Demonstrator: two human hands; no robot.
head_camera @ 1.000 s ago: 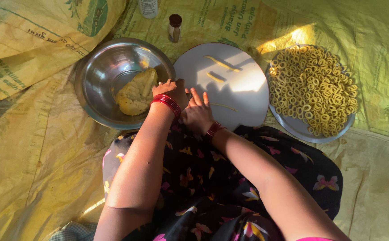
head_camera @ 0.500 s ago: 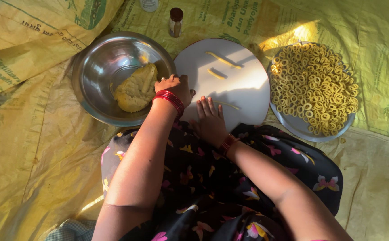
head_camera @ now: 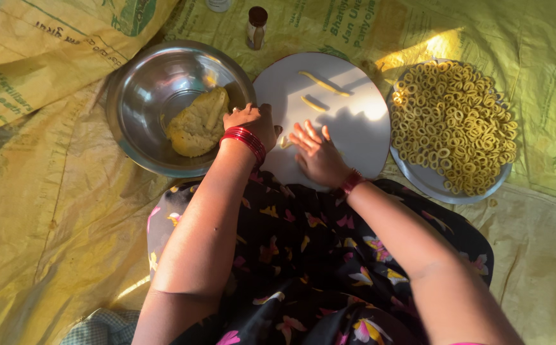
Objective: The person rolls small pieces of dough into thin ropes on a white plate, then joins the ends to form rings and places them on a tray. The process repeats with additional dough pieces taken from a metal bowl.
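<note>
Since half a second ago, the right hand (head_camera: 319,156) has slid down the white board (head_camera: 354,121) toward the body, fingers now spread and flat on the surface, pressing rather than gripping; a short bit of dough (head_camera: 285,143) shows just left of its fingertips, and whether more lies under the palm I cannot tell. The left hand (head_camera: 252,122) has barely shifted and sits curled at the rim of the steel bowl (head_camera: 131,96), where bowl and board meet; its fingers are bent closed, but what they pinch, if anything, is hidden. The dough lump (head_camera: 198,122) rests inside the bowl, just beside that hand. Two rolled strips (head_camera: 322,83) lie farther up the board, apart from both hands.

The dough looks soft, pliable and a little tacky, light in small pieces; it likely tears if pulled, so pinching off the lump's near edge seems best. A tray (head_camera: 418,179) of finished rings (head_camera: 453,124) stands to the right.
</note>
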